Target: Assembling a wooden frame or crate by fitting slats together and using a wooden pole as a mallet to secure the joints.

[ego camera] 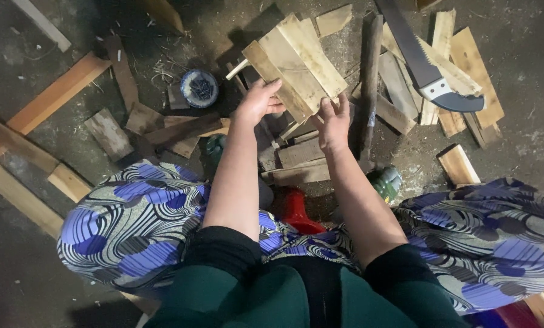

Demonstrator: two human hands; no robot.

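Observation:
Both hands hold up a small stack of pale wooden slats [296,64] above the floor. My left hand [257,100] grips the stack's lower left edge, thumb on top. My right hand [334,121] pinches its lower right corner. The slats lie overlapped and tilt up to the right. Below them, more short planks [299,157] lie in a loose pile between my knees, which are covered by a blue and grey patterned skirt [138,218].
A curved hand saw [427,64] with a dark handle rests on planks at the upper right. A round blue tin [199,88] sits left of the hands. Long timber offcuts [56,94] lie at the left. A red object [297,212] and green footwear [386,181] show below.

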